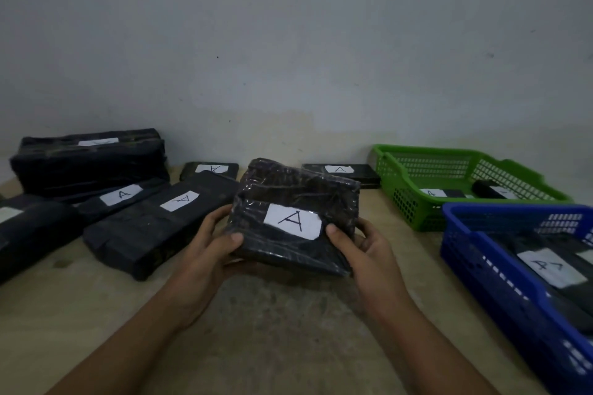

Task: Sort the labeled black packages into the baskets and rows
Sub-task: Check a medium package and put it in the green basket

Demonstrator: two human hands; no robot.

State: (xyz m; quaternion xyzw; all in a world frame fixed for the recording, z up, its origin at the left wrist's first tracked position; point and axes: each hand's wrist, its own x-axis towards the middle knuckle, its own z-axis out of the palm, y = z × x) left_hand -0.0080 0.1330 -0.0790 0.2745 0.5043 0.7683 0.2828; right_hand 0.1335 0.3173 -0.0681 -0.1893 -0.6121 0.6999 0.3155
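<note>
Gripped in left hand point(208, 247) & right hand point(362, 250), thumbs on top, fingers curled under: black plastic-wrapped package point(298, 189) w/ white "A" label point(292, 221), lifted over tan table point(272, 314), tilted prob. for reading before choosing green mesh basket point(407, 192) or blue mesh basket point(475, 266).

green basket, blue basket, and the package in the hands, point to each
green basket point(405, 202), head view, left side wall
blue basket point(487, 269), head view, left side wall
held package point(292, 221), head view, its white A label
</note>
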